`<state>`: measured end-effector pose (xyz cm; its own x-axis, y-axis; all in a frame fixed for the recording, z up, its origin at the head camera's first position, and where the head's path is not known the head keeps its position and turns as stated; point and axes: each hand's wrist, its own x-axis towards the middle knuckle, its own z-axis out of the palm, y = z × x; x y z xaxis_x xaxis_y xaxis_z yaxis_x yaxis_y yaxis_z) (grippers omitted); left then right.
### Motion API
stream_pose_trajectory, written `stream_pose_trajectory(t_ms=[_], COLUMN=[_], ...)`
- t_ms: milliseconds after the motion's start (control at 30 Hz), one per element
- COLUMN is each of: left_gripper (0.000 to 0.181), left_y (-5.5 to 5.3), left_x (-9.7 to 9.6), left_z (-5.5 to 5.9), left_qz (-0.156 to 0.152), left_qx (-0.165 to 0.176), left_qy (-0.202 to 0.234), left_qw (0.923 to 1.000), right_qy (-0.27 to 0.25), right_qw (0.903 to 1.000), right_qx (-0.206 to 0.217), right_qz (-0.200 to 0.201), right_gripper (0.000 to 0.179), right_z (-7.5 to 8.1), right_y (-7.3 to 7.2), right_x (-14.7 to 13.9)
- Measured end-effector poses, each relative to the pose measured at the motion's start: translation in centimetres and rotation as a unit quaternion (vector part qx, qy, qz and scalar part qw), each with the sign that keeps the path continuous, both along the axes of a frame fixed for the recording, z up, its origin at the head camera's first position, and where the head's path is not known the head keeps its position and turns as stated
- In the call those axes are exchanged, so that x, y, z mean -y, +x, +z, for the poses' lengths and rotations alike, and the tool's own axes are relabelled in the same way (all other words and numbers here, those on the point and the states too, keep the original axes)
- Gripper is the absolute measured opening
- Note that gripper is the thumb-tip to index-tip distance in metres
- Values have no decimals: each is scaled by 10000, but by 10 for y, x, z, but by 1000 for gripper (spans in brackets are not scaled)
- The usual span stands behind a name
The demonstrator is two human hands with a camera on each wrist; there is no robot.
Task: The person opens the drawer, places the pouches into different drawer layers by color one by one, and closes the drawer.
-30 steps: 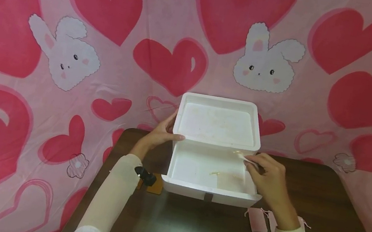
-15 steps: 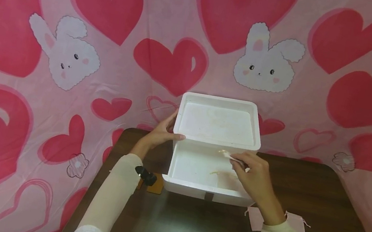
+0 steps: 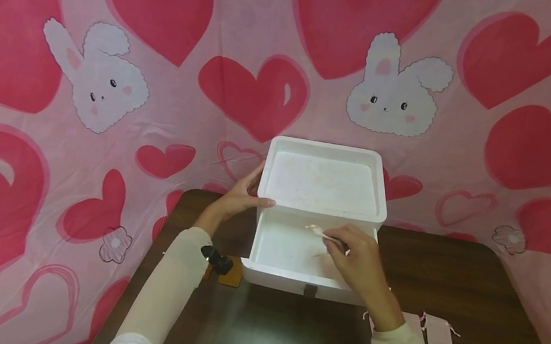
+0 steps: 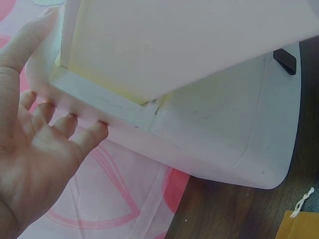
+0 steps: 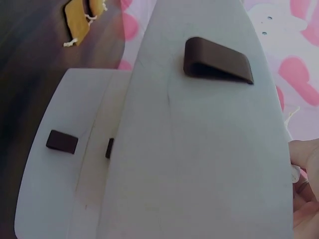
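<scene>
A white drawer unit [image 3: 325,183] with a tray-like top stands on the table, its upper drawer [image 3: 285,246] pulled out. My left hand [image 3: 238,199] grips the unit's left side by the edge, thumb at the front and bent fingers [image 4: 92,137] against the wall. Over the open drawer, my right hand [image 3: 356,257] pinches a small slim white piece with a golden end [image 3: 315,229]. A thin golden item [image 3: 318,256] lies on the drawer floor. In the right wrist view the drawer front [image 5: 199,149] with its brown pull tab [image 5: 219,59] hides most of that hand.
Orange-tan pouches [image 3: 230,273] lie on the dark table [image 3: 249,336] left of the unit. Pink drawstring pouches [image 3: 439,334] lie to the right, partly behind the right forearm. A pink cloth with hearts and rabbits [image 3: 255,24] hangs behind. Closed drawers [image 5: 55,189] sit below the open one.
My right hand has moved left over the open drawer, carrying the white piece from the right side toward the middle. The left hand and the drawer unit have stayed put.
</scene>
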<state>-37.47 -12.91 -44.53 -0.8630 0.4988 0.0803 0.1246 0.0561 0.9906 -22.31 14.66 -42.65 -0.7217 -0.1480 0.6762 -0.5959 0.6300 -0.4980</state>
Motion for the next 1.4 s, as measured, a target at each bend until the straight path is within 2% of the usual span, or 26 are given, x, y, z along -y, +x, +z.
stream_pose_trajectory(t_ms=[200, 633, 900, 1167, 1400], left_gripper=[103, 103, 103, 103, 102], left_y=[0, -1, -1, 1, 0], left_x=[-1, 0, 1, 0, 0], left_z=[0, -1, -1, 1, 0], left_qz=[44, -4, -33, -9, 23], left_qx=[6, 29, 31, 87, 60], left_qy=[-43, -1, 29, -14, -70], left_qw=[10000, 10000, 10000, 10000, 10000], right_qy=[16, 216, 648, 810, 973], right_qw=[9998, 9979, 9900, 9847, 9838], right_qx=[175, 548, 1014, 1274, 1172], right_qz=[-83, -271, -730, -871, -945], right_gripper=[19, 14, 14, 27, 42], right_z=[-6, -4, -3, -3, -6], right_y=[-2, -1, 3, 5, 6], right_x=[11, 26, 26, 22, 16])
